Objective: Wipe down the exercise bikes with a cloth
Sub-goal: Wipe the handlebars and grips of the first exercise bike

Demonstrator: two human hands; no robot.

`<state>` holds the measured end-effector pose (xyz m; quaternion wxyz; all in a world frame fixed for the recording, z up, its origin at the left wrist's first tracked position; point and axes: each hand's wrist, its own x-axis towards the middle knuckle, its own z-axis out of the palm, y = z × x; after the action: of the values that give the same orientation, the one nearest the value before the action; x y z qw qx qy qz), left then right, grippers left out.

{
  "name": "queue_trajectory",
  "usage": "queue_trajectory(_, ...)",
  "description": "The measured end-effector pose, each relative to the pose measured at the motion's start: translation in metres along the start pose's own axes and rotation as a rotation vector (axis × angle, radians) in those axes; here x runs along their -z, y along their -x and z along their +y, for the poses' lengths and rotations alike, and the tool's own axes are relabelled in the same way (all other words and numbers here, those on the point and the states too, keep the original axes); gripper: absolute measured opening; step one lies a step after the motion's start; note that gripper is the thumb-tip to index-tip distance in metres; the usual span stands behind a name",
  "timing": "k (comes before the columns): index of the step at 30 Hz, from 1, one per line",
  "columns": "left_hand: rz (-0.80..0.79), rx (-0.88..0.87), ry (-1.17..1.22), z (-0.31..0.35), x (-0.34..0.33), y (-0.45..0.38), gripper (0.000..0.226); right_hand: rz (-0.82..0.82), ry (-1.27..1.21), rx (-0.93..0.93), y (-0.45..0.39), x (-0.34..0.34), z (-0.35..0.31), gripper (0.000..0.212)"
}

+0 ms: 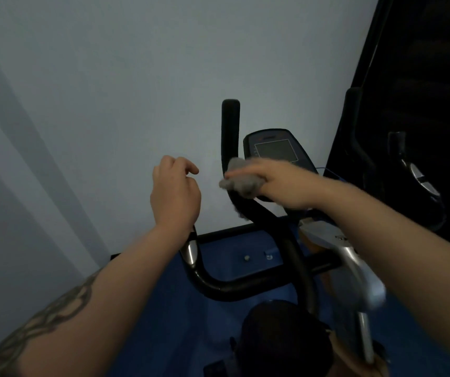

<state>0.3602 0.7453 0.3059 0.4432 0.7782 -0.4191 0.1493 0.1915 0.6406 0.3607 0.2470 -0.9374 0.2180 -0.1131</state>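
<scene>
The exercise bike (286,270) stands close to a pale wall (96,91) on a blue floor (169,322), and only its upper part can be seen. Its lower frame is cut off at the bottom edge, where a dark round shape, maybe the seat, is hard to make out. The black handlebar (230,126) rises upright in the middle, and beside it sits the console (275,149) with a dim screen whose writing is too dark to read. At the right edge a second dark machine (409,131) is almost lost in shadow.

The right hand (281,183) holds a grey cloth (241,179) against the handlebar, just below the upright part. The grip of this hand is curled around the cloth, but the picture is blurred here and the fingers are mostly hidden under the cloth. The left hand (175,194) hangs in the air left of the handlebar, apart from it. Its grip is loosely curled, one finger pointing toward the bar, and it holds nothing. The left forearm covers part of the lower handlebar and its silver sensor plate (190,250).
</scene>
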Motion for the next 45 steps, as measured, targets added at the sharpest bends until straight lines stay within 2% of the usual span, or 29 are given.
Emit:
queue_trajectory(3,-0.006,0.009,-0.015,0.003,0.002,0.002,0.030,0.174,-0.044,-0.047,-0.016,-0.015,-0.020,0.064)
queue_trajectory(7,-0.080,0.013,0.098,0.001,0.009,0.010,0.046,0.260,0.077,-0.008,0.012,-0.055,-0.014,0.068)
queue_trajectory(10,-0.145,0.075,0.142,0.003,0.009,0.024,0.073,0.162,0.008,0.015,0.019,-0.040,0.001,0.073)
queue_trajectory(13,-0.166,0.159,0.063,0.011,0.003,0.035,0.086,-0.126,-0.297,-0.070,0.014,-0.023,-0.004,0.099)
queue_trajectory(14,-0.155,0.160,0.040,0.012,0.003,0.036,0.087,-0.160,-0.407,-0.128,0.012,-0.021,-0.006,0.102)
queue_trajectory(16,-0.138,0.153,0.013,0.013,0.002,0.037,0.087,-0.046,-0.599,-0.285,0.001,-0.023,-0.010,0.092)
queue_trajectory(18,-0.132,0.145,-0.006,0.012,0.003,0.037,0.088,0.163,-0.498,-0.438,-0.017,-0.033,-0.016,0.082)
queue_trajectory(21,-0.144,0.128,-0.027,0.010,0.002,0.038,0.090,0.296,-0.127,-0.508,-0.039,-0.056,-0.028,0.061)
queue_trajectory(23,-0.156,0.119,-0.039,0.009,0.002,0.038,0.091,0.292,0.012,-0.486,-0.034,-0.059,-0.029,0.052)
queue_trajectory(27,-0.150,0.100,-0.039,0.008,0.002,0.038,0.091,0.183,0.226,-0.334,0.003,-0.057,-0.017,0.048)
queue_trajectory(29,-0.145,0.097,-0.045,0.007,0.000,0.038,0.091,0.108,0.222,-0.327,0.006,-0.050,-0.015,0.051)
queue_trajectory(31,-0.142,0.083,-0.068,0.007,-0.001,0.036,0.092,0.064,0.091,-0.382,-0.009,-0.042,-0.017,0.061)
queue_trajectory(34,-0.146,0.083,-0.065,0.008,-0.001,0.036,0.093,0.144,-0.028,-0.442,-0.028,-0.044,-0.027,0.073)
queue_trajectory(37,-0.146,0.087,-0.045,0.007,-0.001,0.036,0.094,0.227,0.054,-0.387,-0.008,-0.059,-0.024,0.061)
queue_trajectory(41,-0.138,0.073,-0.057,0.006,-0.001,0.037,0.094,0.199,0.246,-0.273,0.033,-0.063,-0.009,0.050)
queue_trajectory(43,-0.139,0.061,-0.066,0.006,-0.001,0.037,0.093,0.109,0.189,-0.301,0.038,-0.051,-0.002,0.050)
queue_trajectory(45,-0.120,0.053,-0.101,0.008,0.001,0.039,0.092,0.070,0.002,-0.337,0.032,-0.038,-0.001,0.057)
